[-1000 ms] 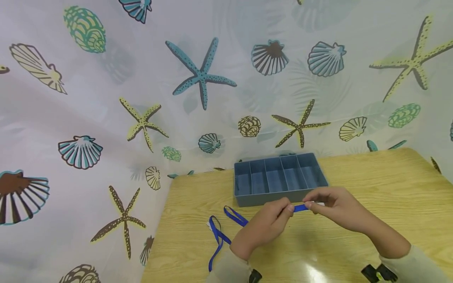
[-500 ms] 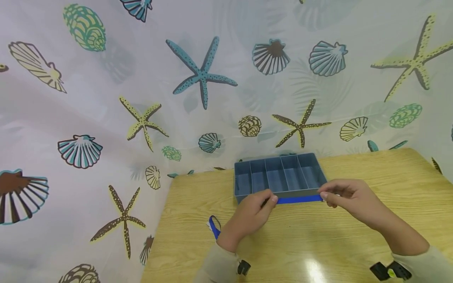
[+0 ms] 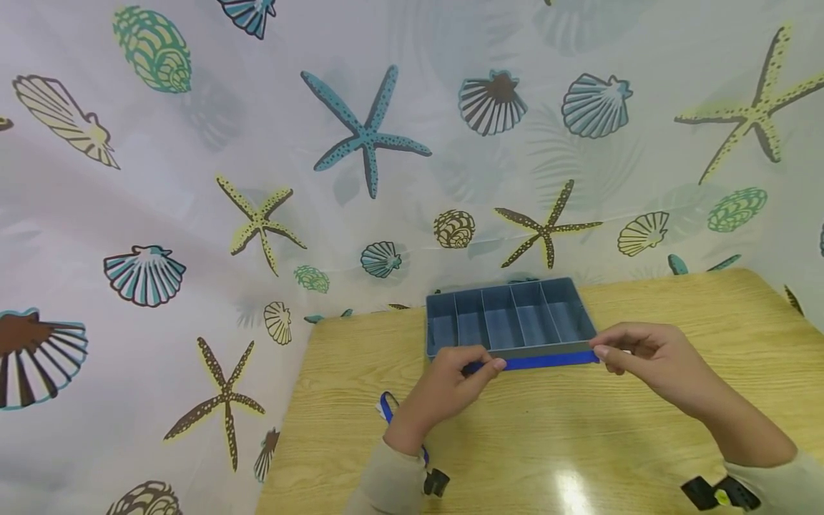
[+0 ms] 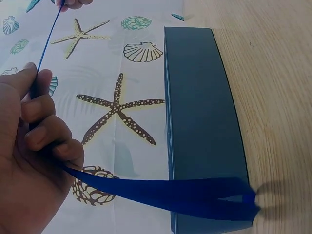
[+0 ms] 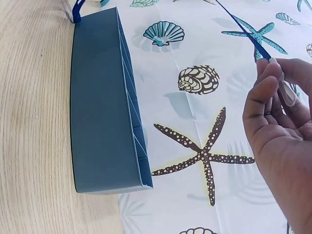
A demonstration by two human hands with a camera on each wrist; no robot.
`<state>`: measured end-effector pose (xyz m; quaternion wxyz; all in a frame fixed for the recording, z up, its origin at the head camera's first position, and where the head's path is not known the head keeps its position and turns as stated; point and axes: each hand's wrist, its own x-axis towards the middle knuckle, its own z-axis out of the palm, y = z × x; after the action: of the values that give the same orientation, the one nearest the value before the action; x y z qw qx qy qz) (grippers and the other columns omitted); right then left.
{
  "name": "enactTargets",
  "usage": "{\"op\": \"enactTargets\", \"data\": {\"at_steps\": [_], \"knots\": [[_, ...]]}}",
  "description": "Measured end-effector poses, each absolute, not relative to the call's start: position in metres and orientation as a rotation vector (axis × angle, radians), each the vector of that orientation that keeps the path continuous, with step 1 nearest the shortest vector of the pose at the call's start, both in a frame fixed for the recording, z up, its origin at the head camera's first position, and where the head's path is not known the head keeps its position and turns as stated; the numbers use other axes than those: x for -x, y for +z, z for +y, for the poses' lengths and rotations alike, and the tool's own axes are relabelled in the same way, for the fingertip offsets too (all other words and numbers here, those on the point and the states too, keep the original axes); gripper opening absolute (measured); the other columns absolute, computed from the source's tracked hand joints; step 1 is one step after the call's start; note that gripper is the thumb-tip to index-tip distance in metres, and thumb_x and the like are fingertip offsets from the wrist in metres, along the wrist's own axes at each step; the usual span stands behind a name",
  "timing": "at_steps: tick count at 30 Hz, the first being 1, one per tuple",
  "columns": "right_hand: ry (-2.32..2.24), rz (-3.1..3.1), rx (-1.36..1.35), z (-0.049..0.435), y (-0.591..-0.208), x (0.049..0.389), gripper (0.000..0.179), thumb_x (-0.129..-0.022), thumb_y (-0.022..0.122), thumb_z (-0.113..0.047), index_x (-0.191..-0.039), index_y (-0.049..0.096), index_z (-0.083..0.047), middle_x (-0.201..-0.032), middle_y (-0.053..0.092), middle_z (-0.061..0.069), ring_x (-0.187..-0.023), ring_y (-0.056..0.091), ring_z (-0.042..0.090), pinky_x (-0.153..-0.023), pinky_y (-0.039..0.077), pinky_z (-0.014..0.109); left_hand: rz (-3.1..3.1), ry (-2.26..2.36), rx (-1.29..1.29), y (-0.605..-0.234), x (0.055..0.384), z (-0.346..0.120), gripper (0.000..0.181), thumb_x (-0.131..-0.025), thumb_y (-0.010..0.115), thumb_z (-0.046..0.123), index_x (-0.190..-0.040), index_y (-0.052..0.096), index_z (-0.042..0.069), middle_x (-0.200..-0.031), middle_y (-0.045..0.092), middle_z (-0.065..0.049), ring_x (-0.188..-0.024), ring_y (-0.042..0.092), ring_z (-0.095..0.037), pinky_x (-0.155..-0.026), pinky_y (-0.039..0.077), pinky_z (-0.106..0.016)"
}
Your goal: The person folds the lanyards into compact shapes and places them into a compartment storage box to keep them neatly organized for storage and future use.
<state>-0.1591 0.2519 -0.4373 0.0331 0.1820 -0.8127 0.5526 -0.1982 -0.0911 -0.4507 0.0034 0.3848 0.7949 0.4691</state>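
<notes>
A flat blue ribbon is stretched nearly level between my two hands, in front of the box. My left hand pinches it between thumb and forefinger, the other fingers curled over it. From under that palm a doubled tail of ribbon hangs down across the box side in the left wrist view. My right hand pinches the far end, where a small whitish piece sticks out between the fingers. Another blue loop with a white tag lies on the table, partly hidden by my left forearm.
A blue-grey box with several compartments stands at the back of the wood-grain table, just beyond the ribbon. Behind it hangs a white cloth printed with shells and starfish.
My hands have moved apart, the left leftward and the right rightward and slightly up, so a longer stretch of ribbon shows between them. The tail loop near the left wrist is now hidden.
</notes>
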Motion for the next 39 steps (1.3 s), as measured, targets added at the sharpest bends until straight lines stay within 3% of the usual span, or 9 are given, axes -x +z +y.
{"op": "enactTargets", "data": {"at_steps": [10,15,28,39], "knots": [[1.673,-2.539,-0.493,0.259,-0.435,0.157,0.017,-0.107,0.065,-0.009,-0.117,0.074,0.001,-0.089,0.071,0.000,-0.076,0.065,0.019,-0.068,0.056,0.029,2.452,1.536,-1.125,-0.448,0.200,-0.099,0.043,-0.113,0.052,0.039,-0.076,0.050,0.018,-0.062,0.032,0.002,-0.048,0.023,-0.014,-0.056,0.033,-0.023],[1.688,-2.532,-0.473,0.264,-0.436,0.157,0.018,-0.107,0.064,-0.010,-0.119,0.074,0.001,-0.091,0.072,-0.002,-0.077,0.066,0.020,-0.068,0.056,0.029,2.411,1.598,-1.125,-0.444,0.201,-0.101,0.045,-0.114,0.050,0.034,-0.073,0.046,0.016,-0.061,0.033,0.002,-0.050,0.025,-0.012,-0.057,0.033,-0.022],[1.778,-2.474,-0.489,0.276,-0.442,0.155,0.019,-0.108,0.059,-0.003,-0.120,0.072,0.004,-0.093,0.074,-0.004,-0.078,0.067,0.016,-0.070,0.060,0.028,2.290,1.724,-1.157,-0.430,0.204,-0.103,0.041,-0.115,0.049,0.020,-0.075,0.052,0.009,-0.063,0.036,0.000,-0.053,0.029,-0.009,-0.058,0.033,-0.022],[2.136,-2.235,-0.608,0.274,-0.460,0.157,0.022,-0.107,0.053,0.008,-0.118,0.072,0.006,-0.094,0.074,-0.001,-0.078,0.064,0.014,-0.067,0.056,0.029,2.199,1.904,-1.114,-0.414,0.203,-0.098,0.038,-0.115,0.048,0.022,-0.083,0.060,0.003,-0.062,0.039,-0.003,-0.052,0.029,-0.014,-0.058,0.033,-0.024]]}}
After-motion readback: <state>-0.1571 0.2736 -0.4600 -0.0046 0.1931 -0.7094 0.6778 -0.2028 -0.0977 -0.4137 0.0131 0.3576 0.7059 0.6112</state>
